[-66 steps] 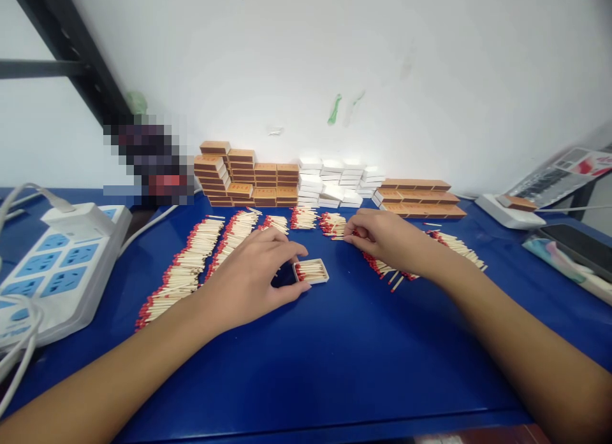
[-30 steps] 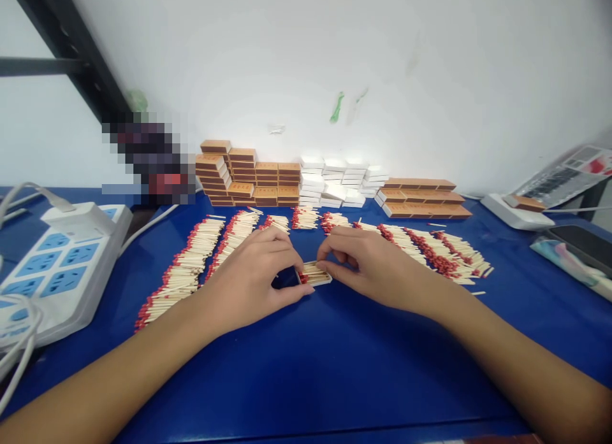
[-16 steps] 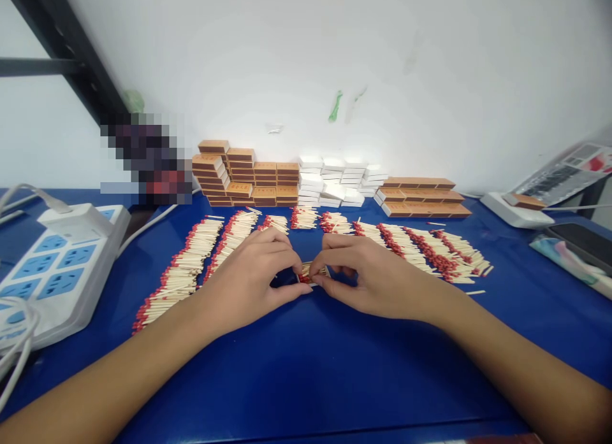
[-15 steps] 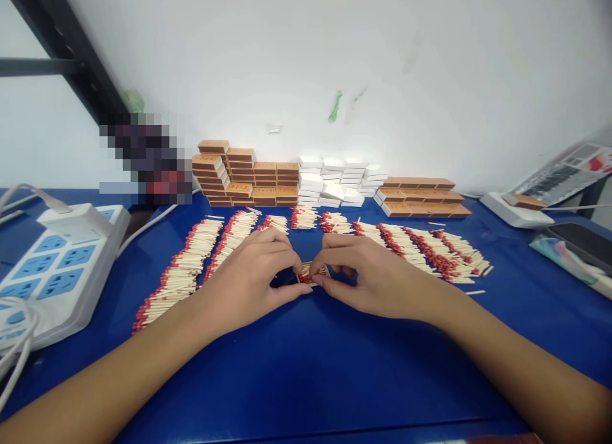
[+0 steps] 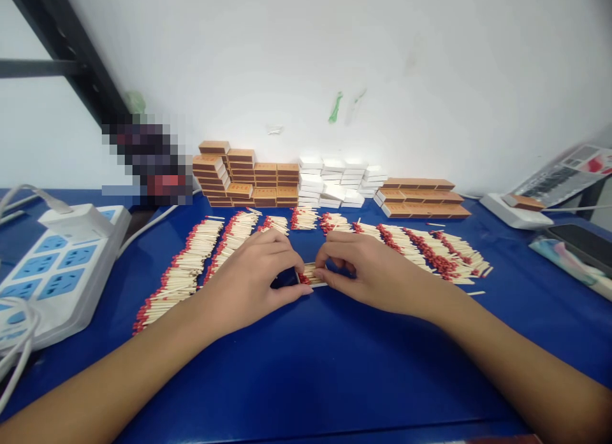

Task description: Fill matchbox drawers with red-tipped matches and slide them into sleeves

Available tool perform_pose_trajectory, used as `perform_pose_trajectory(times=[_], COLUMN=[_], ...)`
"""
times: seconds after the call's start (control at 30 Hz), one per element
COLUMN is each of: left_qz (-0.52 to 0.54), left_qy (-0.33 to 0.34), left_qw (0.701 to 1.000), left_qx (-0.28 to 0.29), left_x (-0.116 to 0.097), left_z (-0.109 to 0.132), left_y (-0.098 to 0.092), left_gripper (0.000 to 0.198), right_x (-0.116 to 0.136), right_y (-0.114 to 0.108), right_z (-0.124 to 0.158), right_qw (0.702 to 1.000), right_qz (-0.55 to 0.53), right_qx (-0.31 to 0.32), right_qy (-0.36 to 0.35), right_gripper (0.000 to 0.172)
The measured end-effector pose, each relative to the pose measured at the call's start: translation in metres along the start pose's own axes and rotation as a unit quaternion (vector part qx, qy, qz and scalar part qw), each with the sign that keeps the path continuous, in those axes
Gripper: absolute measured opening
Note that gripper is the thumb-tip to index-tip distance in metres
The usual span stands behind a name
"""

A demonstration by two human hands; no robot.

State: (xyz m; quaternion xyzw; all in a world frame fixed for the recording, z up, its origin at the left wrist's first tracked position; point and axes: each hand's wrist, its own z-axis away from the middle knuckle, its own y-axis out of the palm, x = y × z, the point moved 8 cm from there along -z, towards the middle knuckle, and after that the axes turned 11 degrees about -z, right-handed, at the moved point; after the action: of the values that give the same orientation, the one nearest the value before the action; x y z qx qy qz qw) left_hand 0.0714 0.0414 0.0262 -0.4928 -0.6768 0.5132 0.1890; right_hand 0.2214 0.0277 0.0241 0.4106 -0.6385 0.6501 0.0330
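Between my hands a small white matchbox tray point(image 5: 320, 285) lies on the blue table, with red-headed matches point(image 5: 310, 272) inside, their heads towards the left. My left hand point(image 5: 261, 272) grips the tray's left end between thumb and fingers. My right hand point(image 5: 370, 272) is closed in a pinch at the matches over the tray's right part; its fingers hide that end. Just behind my hands, loose matches lie in several rows, such as the long left row point(image 5: 184, 265) and the right row point(image 5: 406, 246).
Brown matchboxes point(image 5: 265, 192) and white trays point(image 5: 329, 176) are stacked along the wall, with more brown boxes point(image 5: 423, 199) to their right. A power strip point(image 5: 67, 259) with cables stands at left. At right lie a phone point(image 5: 583, 243) and a white adapter point(image 5: 514, 211).
My right hand's fingertips have shifted slightly right along the tray, uncovering more of the matches. My left hand stays at the tray's left end.
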Motion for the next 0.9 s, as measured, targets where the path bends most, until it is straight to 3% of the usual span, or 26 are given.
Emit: perform_pose_trajectory(times=[0.9], left_qz=[0.0], left_qy=[0.037], left_qw=[0.999], left_qx=[-0.018], left_x=[-0.0067], left_z=[0.0], left_y=[-0.0025], left_gripper=[0.008], right_x=[-0.0014], right_y=[-0.0012], right_z=[-0.0006], right_qw=[1.0], right_qz=[0.009], right_qx=[-0.011], right_qy=[0.018], right_gripper=[0.011])
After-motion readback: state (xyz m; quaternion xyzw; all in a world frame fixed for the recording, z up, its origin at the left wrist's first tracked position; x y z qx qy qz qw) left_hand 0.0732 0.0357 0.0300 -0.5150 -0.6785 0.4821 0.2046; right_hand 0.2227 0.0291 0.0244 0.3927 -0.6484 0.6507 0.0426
